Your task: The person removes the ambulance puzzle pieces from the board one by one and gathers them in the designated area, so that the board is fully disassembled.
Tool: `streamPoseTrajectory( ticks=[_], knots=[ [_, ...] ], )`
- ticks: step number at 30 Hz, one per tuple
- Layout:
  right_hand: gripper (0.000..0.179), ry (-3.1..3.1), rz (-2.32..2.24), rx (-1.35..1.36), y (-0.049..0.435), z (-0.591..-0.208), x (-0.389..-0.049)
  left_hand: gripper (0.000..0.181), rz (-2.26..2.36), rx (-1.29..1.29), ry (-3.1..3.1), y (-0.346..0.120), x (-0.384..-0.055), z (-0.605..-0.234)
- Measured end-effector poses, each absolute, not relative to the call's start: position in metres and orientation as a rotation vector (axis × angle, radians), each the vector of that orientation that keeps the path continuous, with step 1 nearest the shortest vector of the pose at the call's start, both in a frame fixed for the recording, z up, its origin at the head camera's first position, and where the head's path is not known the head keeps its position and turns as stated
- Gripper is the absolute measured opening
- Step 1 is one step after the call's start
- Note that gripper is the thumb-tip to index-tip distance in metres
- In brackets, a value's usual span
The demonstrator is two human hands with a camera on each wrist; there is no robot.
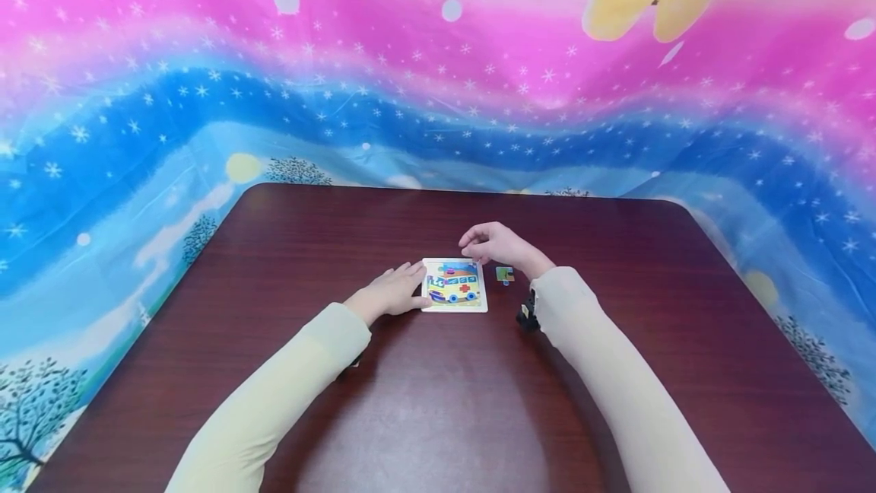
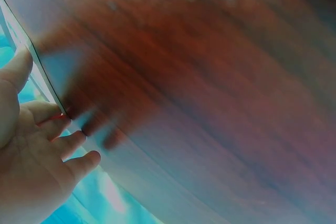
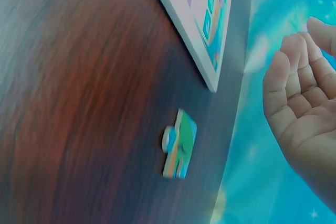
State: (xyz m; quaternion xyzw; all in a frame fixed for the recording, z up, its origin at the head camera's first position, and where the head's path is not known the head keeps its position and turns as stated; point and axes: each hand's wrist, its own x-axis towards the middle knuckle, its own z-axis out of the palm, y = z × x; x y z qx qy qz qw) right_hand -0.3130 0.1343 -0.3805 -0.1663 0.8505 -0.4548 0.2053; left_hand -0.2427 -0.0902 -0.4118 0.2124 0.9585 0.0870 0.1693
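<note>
A white-framed jigsaw puzzle (image 1: 484, 306) with a yellow ambulance picture lies flat on the table. My left hand (image 1: 393, 291) rests at its left edge, fingers spread, thumb touching the lower left of the frame; in the left wrist view the left hand (image 2: 42, 156) is beside the frame's edge. Over the puzzle's upper right corner hovers my right hand (image 1: 498, 243), fingers loosely bent and nothing visible in them. The right wrist view shows the right hand (image 3: 307, 90) raised off the table, thumb near the fingertips. One loose jigsaw piece (image 1: 504, 275), green and blue on top, lies right of the frame.
The dark brown wooden table (image 1: 424, 402) has rounded far corners. Behind and around it hangs a pink and blue patterned cloth (image 1: 411, 112). A black wrist device (image 1: 527, 313) sits below the right cuff.
</note>
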Motion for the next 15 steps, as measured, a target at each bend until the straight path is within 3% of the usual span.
streamPoseTrajectory(
  ticks=[15],
  knots=[
    [0.013, 2.502, -0.953, -0.602, 0.102, -0.397, -0.317, 0.072, 0.257, 0.626, 2.724, -0.091, -0.243, -0.411]
  ],
)
